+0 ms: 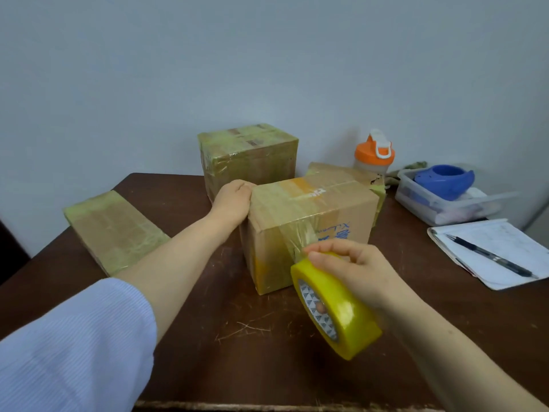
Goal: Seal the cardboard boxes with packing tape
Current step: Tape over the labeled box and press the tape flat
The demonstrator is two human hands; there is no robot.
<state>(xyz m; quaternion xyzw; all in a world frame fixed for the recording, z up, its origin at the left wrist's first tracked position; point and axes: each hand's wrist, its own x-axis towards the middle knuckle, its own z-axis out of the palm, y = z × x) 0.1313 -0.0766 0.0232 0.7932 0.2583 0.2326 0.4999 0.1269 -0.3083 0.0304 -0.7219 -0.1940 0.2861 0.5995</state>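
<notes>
Right hand (356, 269): fingers curled over the rim of a glossy yellow roll of packing tape (335, 304), holding it tilted just off the table at 5 o'clock from the centre box. The roll's core is white card with a grey printed pattern. A translucent, wrinkled strip of tape (297, 233) runs from the roll up the front face of the box.

Left hand (234, 200): fingers curled round the top left edge of the plain brown cardboard centre box (309, 230), gripping it. The forearm is bare, and a pale blue ribbed sleeve (74, 337) is pushed up above it.

The centre box is cuboid, with shiny tape bands across its top, blue print on the front and yellow-tinted tape on the lower left corner. It sits mid-table.

Box count: four.
- Centre box, as above.
- Tall cube-like box (249, 156) wrapped in yellowish film, at 11 o'clock, close behind the left hand.
- Flat oblong box (116, 230) with taped ends, at 9 o'clock, apart from the others.
- Low box (341, 172), partly hidden, at 1 o'clock, just behind the centre box.

The table (237, 337) is dark brown wood, scratched.

Other items, one each:
- Frosted bottle with an orange cap (375, 153), at 1 o'clock.
- Clear plastic tub (439, 203) holding a blue rounded tape dispenser (445, 179), at 2 o'clock.
- White paper notebook (499, 251), at 3 o'clock, with a black pen (490, 258) lying on it.
</notes>
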